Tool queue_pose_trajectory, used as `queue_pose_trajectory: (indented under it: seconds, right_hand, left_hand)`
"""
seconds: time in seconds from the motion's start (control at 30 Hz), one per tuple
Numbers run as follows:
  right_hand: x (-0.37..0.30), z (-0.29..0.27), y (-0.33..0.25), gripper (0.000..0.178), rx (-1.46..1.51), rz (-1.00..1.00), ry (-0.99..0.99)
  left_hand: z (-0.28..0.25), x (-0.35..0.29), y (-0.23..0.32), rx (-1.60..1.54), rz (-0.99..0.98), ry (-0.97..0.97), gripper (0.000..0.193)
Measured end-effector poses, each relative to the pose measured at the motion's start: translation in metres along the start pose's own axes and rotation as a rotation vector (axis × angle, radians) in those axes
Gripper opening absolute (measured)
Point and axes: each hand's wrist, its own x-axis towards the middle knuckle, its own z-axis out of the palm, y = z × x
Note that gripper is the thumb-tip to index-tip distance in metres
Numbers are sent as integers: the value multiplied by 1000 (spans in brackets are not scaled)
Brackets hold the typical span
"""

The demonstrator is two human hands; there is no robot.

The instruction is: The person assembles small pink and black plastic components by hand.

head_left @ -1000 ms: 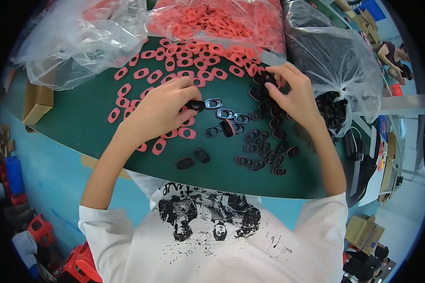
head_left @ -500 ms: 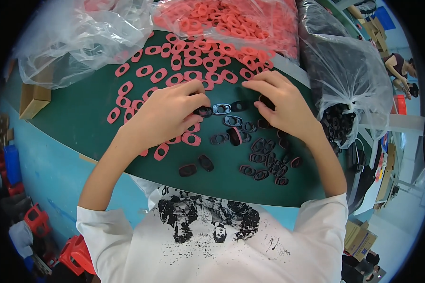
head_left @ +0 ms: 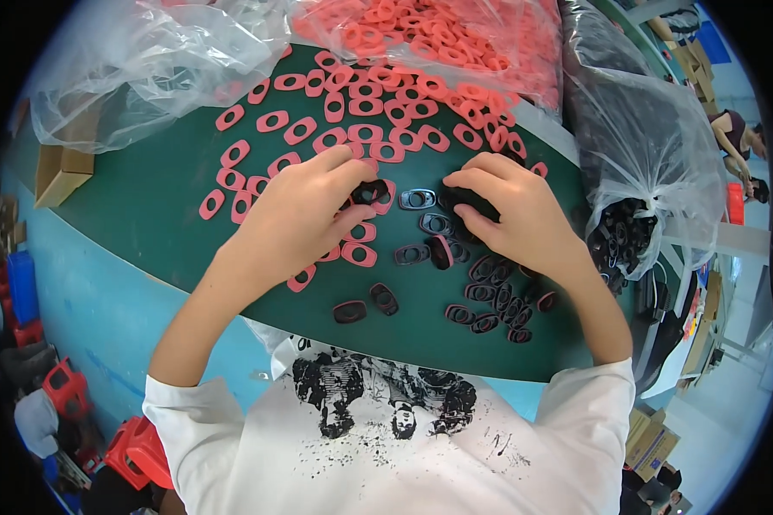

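Note:
My left hand is closed, with a small black ring-shaped part pinched between thumb and fingers above the red pieces. My right hand curls its thumb and fingers round a dark oval part, partly hidden by the fingers. Between the hands lies a shiny blue-grey oval frame, with a similar dark frame just below it. A black part with a red edge stands tilted nearby. Closer to me lie two black oval parts, one of them red-rimmed.
Many red oval rings spread over the green table, spilling from a clear bag at the back. Several black assembled parts are grouped at right. A tied bag of black parts and a cardboard box flank them.
My right hand has come down and closed its fingers round the dark part. The left hand still pinches its black part, now a little farther from the blue-grey frame. The view shifted slightly.

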Motion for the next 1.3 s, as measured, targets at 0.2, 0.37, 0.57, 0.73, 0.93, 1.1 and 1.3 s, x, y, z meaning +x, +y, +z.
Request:
queue_pose_trajectory:
  seconds: [0.2,0.37,0.57,0.73,0.93,1.1,1.3]
  right_hand:
    - [2,0,-2,30,7,-24,-50]
    - [1,3,-1,30,-42,-12,11]
    - [1,1,11,29,-21,-8,63]
    - [5,2,20,31,-70,-77,76]
    - [-1,-8,13,32,-54,-9,87]
    - [0,-1,16,32,-76,-36,101]
    - [5,-6,22,27,-77,-32,201]
  left_hand:
    - [13,-5,16,-26,-157,203,28]
    - [29,-5,24,78,-230,185,24]
    - [18,-6,17,142,-94,159,31]
    - [-2,6,15,149,9,-33,36]
    - [-2,0,21,182,-24,33,34]
    - [12,-3,32,248,-187,73,37]
    - [16,-1,32,229,-145,74,30]
